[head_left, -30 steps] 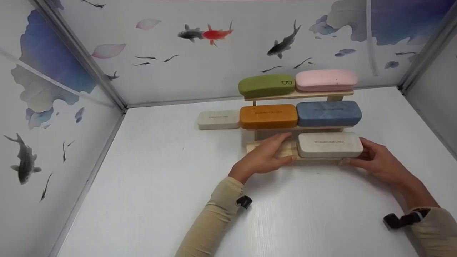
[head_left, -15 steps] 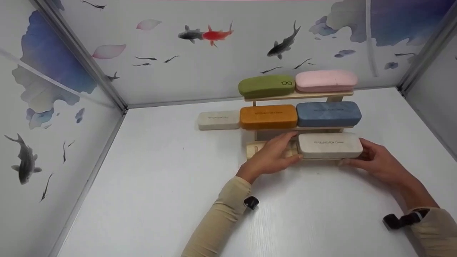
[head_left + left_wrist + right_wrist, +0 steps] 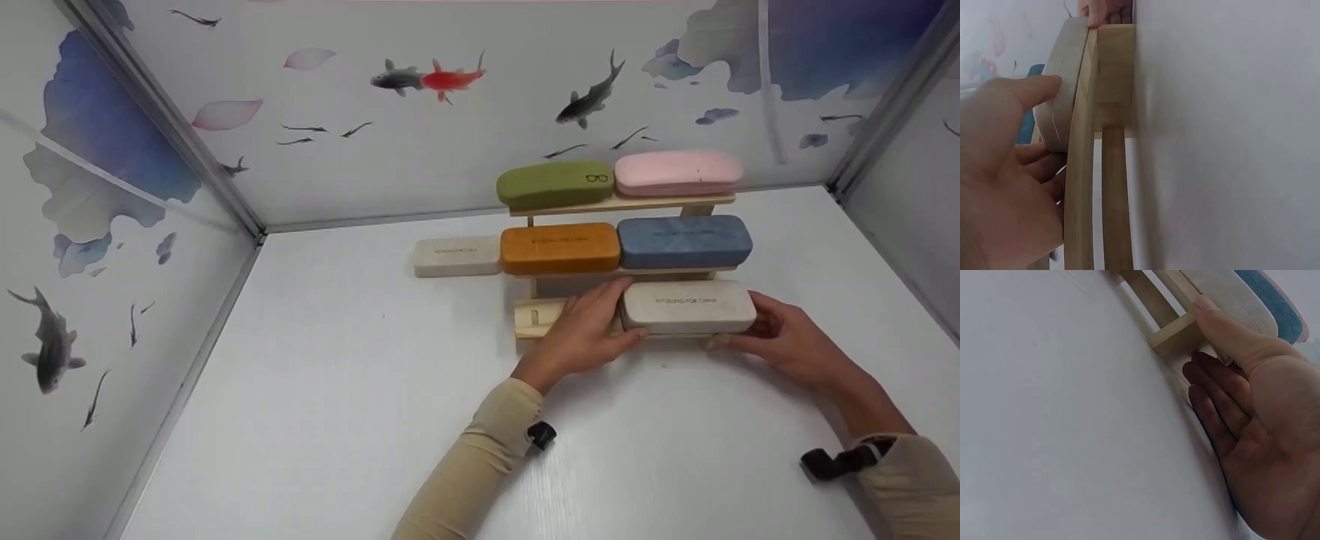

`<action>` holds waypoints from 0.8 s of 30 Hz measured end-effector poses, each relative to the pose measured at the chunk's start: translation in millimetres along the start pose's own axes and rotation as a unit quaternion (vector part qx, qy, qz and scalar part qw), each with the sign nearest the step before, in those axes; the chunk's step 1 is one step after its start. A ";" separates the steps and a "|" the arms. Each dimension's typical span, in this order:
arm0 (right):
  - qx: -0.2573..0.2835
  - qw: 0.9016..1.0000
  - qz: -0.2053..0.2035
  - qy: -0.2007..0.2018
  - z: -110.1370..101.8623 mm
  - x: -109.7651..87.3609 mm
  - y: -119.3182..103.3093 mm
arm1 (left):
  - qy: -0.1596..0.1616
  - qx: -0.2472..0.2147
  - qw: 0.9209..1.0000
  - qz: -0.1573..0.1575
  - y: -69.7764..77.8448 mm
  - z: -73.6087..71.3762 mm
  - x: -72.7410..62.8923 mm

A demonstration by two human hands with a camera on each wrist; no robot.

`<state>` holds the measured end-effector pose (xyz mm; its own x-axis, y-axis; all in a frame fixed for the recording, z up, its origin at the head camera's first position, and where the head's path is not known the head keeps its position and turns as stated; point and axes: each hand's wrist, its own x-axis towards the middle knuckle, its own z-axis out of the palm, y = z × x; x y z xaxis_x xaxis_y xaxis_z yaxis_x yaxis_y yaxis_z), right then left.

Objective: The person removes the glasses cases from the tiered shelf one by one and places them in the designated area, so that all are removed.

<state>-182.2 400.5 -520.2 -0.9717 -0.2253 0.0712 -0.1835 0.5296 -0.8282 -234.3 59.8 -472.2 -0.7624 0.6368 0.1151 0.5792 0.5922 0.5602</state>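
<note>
On the lowest tier of a three-tier wooden rack [image 3: 534,319], at its right-hand part, lies a cream case [image 3: 688,307], long side along the shelf, small dark print on its upper face. Left hand [image 3: 589,330]: grips the left end of this case, thumb against the front side, fingers reaching behind; the left wrist view shows the thumb tip on the case and part of the other fingers beyond the shelf edge. Right hand [image 3: 806,349]: at the opposite end; thumb tip by the shelf's front corner, three fingers bent beside the rack's end. Index finger hidden; whether this hand actually pinches the case, cannot tell.

Middle tier: orange case [image 3: 560,249] at left, blue case [image 3: 685,242] at right, ends side by side. Top tier: green case [image 3: 555,184] with a glasses mark, then pink case [image 3: 679,173]. A smaller off-white case [image 3: 456,256] sits just beside the orange one's left end; its support is unclear. Rack stands on a white table [image 3: 300,390], near the rear panel [image 3: 337,176], which is printed with fish.
</note>
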 end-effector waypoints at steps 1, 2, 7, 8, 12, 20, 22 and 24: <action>0.000 1.000 0.002 0.000 0.2 -0.4 -0.1 | 0.006 0.001 1.000 0.001 0.1 1.1 0.0; 0.000 1.000 0.004 0.000 0.3 -0.7 -0.1 | 0.011 0.000 1.000 0.002 0.1 2.1 0.0; -0.005 1.000 0.008 0.000 0.8 -0.4 -0.8 | 0.024 -0.007 1.000 0.006 -1.4 3.8 -0.4; -0.007 1.000 0.008 0.000 0.8 0.0 -0.7 | 0.024 -0.009 1.000 0.006 -1.7 3.7 -0.4; -0.005 1.000 0.001 0.000 0.0 1.0 -0.4 | 0.026 -0.016 1.000 -0.005 -1.2 3.4 -0.7; 0.001 1.000 -0.009 -0.001 -0.8 0.3 1.4 | 0.052 0.024 0.998 0.008 0.2 10.2 -1.5; 0.000 1.000 -0.009 0.000 -0.5 0.4 1.7 | 0.055 0.016 0.998 0.009 0.4 9.7 -2.5; 0.003 1.000 -0.009 -0.001 -0.2 0.4 1.9 | 0.054 0.003 0.998 0.011 0.2 8.6 -3.6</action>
<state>-182.9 401.6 -521.7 -0.9681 -0.2359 0.0850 -0.1998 0.5210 -0.8298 -228.9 61.9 -479.6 -0.7755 0.5934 0.2154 0.5982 0.5818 0.5510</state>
